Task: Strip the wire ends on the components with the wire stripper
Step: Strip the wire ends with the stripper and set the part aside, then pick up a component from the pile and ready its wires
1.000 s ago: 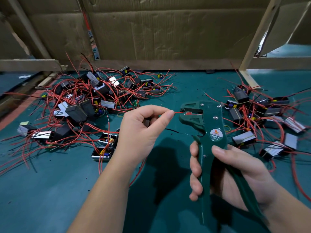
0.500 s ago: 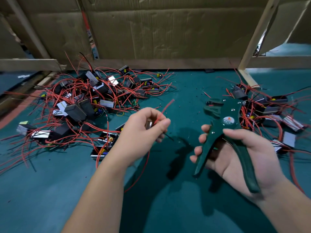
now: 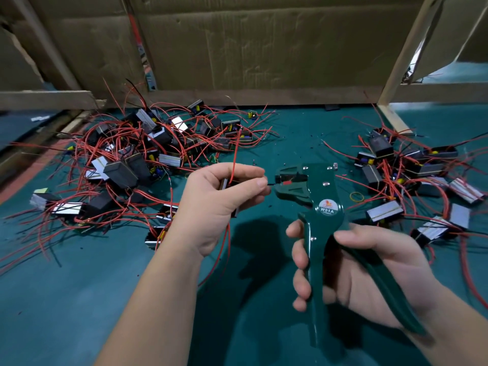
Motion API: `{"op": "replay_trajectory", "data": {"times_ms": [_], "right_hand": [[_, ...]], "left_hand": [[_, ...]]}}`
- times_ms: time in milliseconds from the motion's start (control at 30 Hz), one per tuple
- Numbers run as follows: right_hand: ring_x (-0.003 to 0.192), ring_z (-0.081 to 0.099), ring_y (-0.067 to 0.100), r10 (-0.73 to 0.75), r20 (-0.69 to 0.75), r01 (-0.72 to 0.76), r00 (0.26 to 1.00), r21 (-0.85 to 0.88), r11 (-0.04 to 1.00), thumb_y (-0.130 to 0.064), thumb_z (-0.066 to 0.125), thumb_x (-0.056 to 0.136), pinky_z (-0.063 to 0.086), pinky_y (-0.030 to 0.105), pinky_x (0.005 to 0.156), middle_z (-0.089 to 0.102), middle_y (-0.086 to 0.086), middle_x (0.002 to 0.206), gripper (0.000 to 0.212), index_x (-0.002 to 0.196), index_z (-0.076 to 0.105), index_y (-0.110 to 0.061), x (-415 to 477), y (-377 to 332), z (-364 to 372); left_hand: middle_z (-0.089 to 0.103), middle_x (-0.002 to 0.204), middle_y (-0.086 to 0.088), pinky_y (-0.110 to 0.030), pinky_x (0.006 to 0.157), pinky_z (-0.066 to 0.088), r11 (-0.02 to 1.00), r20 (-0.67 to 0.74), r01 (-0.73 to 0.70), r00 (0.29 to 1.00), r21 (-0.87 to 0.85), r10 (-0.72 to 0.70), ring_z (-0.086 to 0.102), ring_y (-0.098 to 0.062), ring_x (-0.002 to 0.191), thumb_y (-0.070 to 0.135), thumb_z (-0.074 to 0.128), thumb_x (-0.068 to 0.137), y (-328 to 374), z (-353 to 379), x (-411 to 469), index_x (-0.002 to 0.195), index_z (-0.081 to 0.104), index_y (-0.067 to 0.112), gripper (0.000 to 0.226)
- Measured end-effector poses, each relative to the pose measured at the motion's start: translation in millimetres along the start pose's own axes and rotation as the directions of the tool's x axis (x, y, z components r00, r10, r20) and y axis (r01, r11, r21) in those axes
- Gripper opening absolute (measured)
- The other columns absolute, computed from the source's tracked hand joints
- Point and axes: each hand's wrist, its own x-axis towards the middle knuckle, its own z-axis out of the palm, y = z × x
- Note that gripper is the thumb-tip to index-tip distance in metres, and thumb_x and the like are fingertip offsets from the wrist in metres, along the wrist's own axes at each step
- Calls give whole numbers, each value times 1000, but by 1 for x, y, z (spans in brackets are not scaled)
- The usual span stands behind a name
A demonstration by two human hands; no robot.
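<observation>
Your left hand (image 3: 219,196) holds a component (image 3: 224,184) above the tabletop (image 3: 79,299), its fingers (image 3: 253,171) pinching a black wire (image 3: 270,184) that lies level, end pointing right into the wire stripper (image 3: 320,196). Your right hand (image 3: 369,273) grips the handles; the stripper's long axis runs away from you, mouth facing left.

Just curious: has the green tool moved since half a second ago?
Yes: the green tool swung left, off the right-hand pile, toward the left hand.

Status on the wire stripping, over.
Left hand pinching black wire at stripper mouth. Right hand gripping stripper handles. Nothing in the way.
</observation>
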Motion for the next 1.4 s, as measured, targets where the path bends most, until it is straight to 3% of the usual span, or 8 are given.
{"op": "replay_trajectory", "data": {"times_ms": [467,767,900,1033,1100,1200,1300,1400], "right_hand": [[32,41,20,-130,-390,64,912,-177,982,-29,72,73,40,27,36,44,10,54,24,67,58,-10,3,5,14],[69,66,35,-201,-264,208,943,-4,978,-27,87,46,55,49,68,55,29,128,56,97,71,-7,3,-2,2],[72,63,36,-55,-95,54,994,-13,998,-27,81,59,52,49,73,59,30,101,73,127,60,-9,6,9,7],[70,60,44,-122,-82,113,989,-103,988,-20,83,62,49,52,67,56,36,77,61,111,58,8,5,17,10],[68,61,45,-246,-212,209,946,-181,961,-18,87,55,51,54,64,58,37,75,60,103,60,6,5,19,8],[70,65,38,-529,-371,328,763,-483,812,-8,72,65,53,56,69,71,17,85,47,112,66,-13,4,13,-1],[74,67,37,-681,-394,319,617,-666,674,-8,70,66,55,57,74,73,1,85,57,120,58,-19,1,-3,-6],[69,67,39,-647,-477,352,595,-569,743,-13,60,65,56,55,69,62,9,76,49,114,58,-10,0,-12,-10]], "left_hand": [[69,70,-2,-18,58,53,994,64,-49,997,96,43,67,-12,60,20,73,63,-6,1,1,70,73,15,9],[65,72,11,-23,63,48,1000,-80,-10,997,20,12,59,-7,58,34,40,99,-5,0,5,67,55,20,38],[61,70,14,-32,66,43,999,-29,-8,1000,54,9,55,-11,69,61,36,84,-14,11,5,59,62,28,49],[66,89,6,-33,63,50,984,169,77,980,158,-104,62,-11,78,88,22,67,-22,19,-2,91,57,27,75],[60,104,8,-35,89,46,880,81,-73,996,470,39,54,-12,103,85,12,72,-25,18,-5,99,52,34,69],[46,124,8,-32,96,20,387,-43,-98,939,917,340,32,-14,120,61,20,84,-27,5,-1,121,47,35,53],[36,139,-7,-42,107,15,220,-212,145,924,965,318,23,-25,132,20,51,79,-28,-9,4,129,44,26,51],[30,145,-17,-45,112,11,11,-346,350,921,937,182,19,-35,137,9,52,81,-28,-19,5,135,36,24,58]]}}
